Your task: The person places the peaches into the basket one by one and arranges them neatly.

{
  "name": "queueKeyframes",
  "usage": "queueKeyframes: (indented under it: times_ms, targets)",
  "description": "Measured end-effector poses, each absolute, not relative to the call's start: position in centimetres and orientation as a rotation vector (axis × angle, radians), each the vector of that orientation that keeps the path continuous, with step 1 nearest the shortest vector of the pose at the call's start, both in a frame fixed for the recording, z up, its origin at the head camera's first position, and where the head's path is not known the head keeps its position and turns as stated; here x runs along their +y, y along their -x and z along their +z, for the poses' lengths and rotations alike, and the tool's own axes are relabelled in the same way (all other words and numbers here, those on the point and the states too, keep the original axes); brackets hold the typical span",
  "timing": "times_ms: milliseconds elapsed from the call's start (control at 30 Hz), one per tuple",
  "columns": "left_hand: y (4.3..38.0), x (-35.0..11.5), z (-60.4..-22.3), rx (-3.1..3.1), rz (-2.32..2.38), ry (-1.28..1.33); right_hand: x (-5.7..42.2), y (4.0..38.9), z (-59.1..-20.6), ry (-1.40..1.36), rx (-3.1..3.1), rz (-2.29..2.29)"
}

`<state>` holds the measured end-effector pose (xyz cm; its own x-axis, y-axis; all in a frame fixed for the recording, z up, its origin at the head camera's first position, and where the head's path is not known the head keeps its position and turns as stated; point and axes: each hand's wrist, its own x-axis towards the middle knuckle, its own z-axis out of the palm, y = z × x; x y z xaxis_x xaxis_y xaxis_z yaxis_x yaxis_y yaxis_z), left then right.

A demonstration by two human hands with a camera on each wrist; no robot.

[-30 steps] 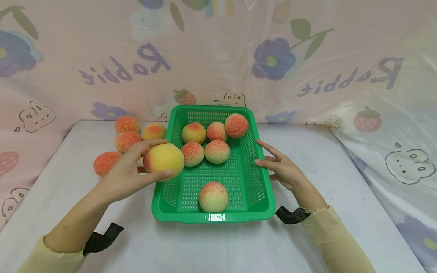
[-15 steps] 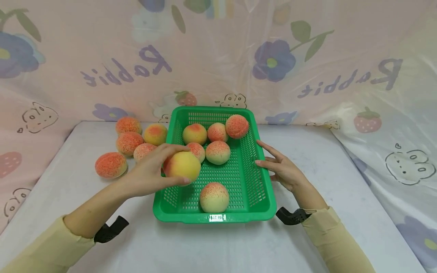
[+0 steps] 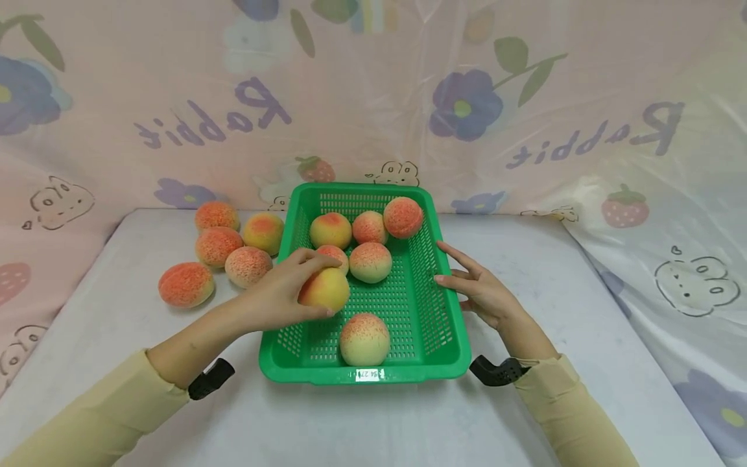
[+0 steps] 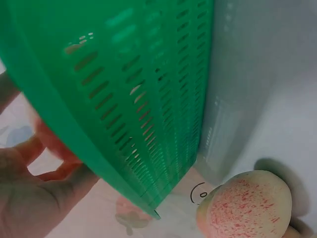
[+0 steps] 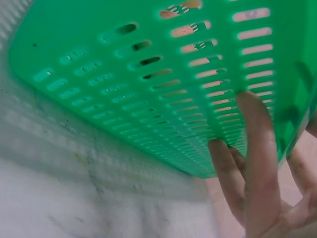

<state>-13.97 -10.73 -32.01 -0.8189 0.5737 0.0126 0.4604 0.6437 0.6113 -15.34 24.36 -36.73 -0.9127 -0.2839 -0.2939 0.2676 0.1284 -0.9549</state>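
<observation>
In the head view my left hand [image 3: 286, 288] grips a yellow peach [image 3: 327, 290] with a reddish side, thumb in front and fingers over its back. It hangs inside the left part of the green plastic basket [image 3: 364, 374], partly covering a red-speckled peach [image 3: 335, 255] behind. The left wrist view shows this hand [image 4: 34, 188] beyond the basket wall. My right hand [image 3: 484, 285] holds the basket's right rim, its thumb at the rim. In the right wrist view, fingers [image 5: 260, 148] touch the slotted outer wall. Several other peaches lie in the basket, one alone [image 3: 364, 339] near its front.
Left of the basket, several peaches stand on the white table [image 3: 373, 428], among them an orange-red one [image 3: 186, 285] and a pale speckled one [image 3: 248, 266]. A printed curtain [image 3: 362, 84] hangs behind. Black mounts sit at both wrists.
My left hand has carried the yellow peach rightward from over the basket's left rim to inside it, and lower. The right hand and the basket have stayed in place.
</observation>
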Motion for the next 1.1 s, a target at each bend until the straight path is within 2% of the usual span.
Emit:
queueKeyframes:
  times_ms: [367, 1100]
  targets:
    - [15.1, -10.8, -33.0, 2.728, 0.849, -0.848, 24.3, 15.3, -36.7, 0.02, 2.008, -1.844]
    - [15.5, -12.2, -33.6, 2.638, 1.255, -0.768, 24.3, 15.3, -36.8, 0.028, 2.008, -1.849]
